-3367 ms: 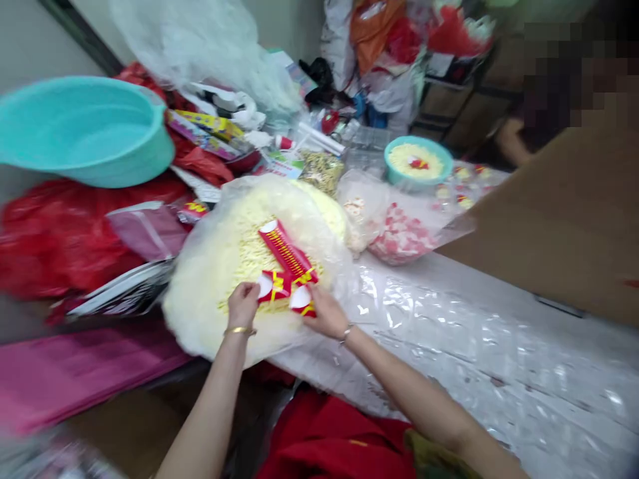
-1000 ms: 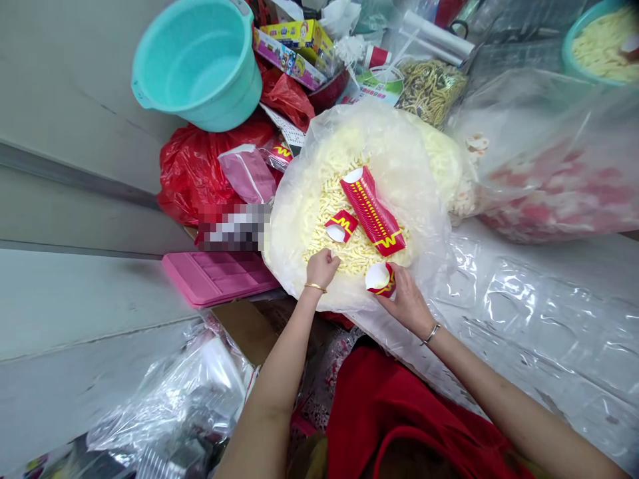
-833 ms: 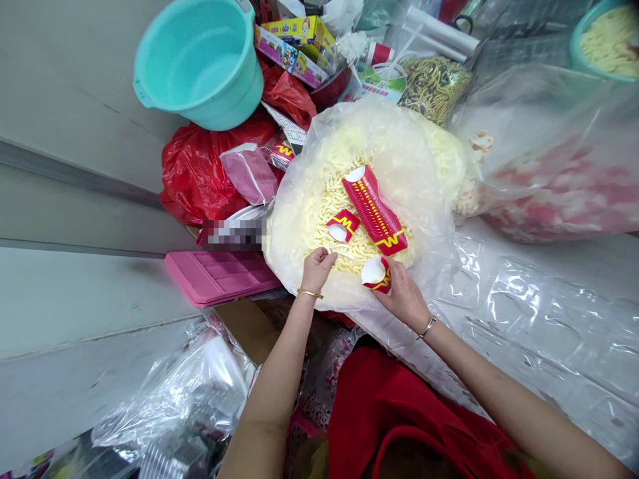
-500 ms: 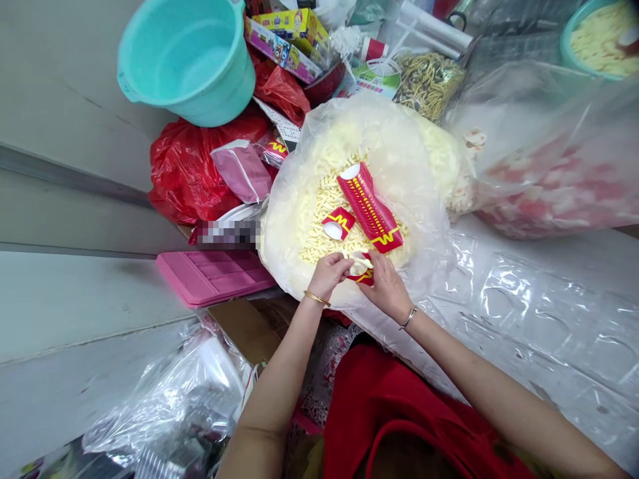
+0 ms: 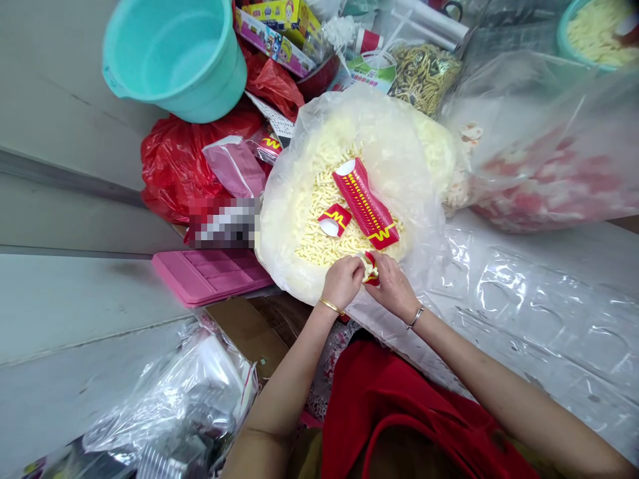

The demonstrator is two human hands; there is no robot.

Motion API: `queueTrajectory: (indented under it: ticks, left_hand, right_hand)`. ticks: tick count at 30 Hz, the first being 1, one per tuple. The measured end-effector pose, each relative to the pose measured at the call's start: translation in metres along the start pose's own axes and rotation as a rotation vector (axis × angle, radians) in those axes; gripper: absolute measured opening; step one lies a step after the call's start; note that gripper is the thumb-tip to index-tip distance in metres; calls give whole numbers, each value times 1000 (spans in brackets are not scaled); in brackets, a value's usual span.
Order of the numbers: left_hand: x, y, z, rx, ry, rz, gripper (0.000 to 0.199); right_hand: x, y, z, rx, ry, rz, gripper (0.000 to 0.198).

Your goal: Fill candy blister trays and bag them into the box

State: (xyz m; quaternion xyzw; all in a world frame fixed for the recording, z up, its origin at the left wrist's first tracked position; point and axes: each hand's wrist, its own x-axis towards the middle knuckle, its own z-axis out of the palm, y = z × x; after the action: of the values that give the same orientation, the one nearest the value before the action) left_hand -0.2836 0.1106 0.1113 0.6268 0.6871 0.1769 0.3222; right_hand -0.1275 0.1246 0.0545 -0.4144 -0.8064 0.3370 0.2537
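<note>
In the head view my right hand [image 5: 394, 286] grips a small red fry carton [image 5: 372, 266] with a yellow mark. My left hand [image 5: 343, 283] has its fingers closed at the carton's mouth, where pale fry-shaped pieces [image 5: 368, 271] show; the fingers hide part of them. Below both hands lies a large clear plastic bag [image 5: 284, 246], spread wide around a heap of the same pale pieces [image 5: 312, 247]. On that heap rest a long nested stack of red cartons [image 5: 367, 206] and one single carton [image 5: 335, 221].
A turquoise tub [image 5: 174, 60] stands on a red bag [image 5: 172, 166] at upper left. Left of the heap is a pink tray [image 5: 210, 276]. Clear moulded plastic sheets [image 5: 519, 286] cover the right side, below a bag of pink and white pieces [image 5: 549, 179]. Boxes [image 5: 279, 36] crowd the back.
My left hand has shifted right, closer against the carton, and its fingers now cover more of the pale pieces. The carton appears turned more upright in my right hand. The view has moved slightly.
</note>
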Motion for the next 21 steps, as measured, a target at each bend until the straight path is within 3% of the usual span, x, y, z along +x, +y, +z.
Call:
queueTrajectory:
  ticks: [6,12,15,18,21]
  left_hand:
    - [-13,6,-10,36,-49,63,20]
    - [-26,18,21,244,77,-67,12]
    - [-25,21,27,215,19,-55,13]
    - [-18,13,14,20,-70,45,15]
    - [-2,-10,-7,-52,27,87,23]
  right_hand:
    - [-4,4,3,21,7,14,69]
    - [-12,2,5,54,-27,-98,63]
    - [-17,5,4,73,-33,-126,62]
    - [-21,10,2,102,-4,-96,64]
    - [-22,14,-1,120,53,-7,69]
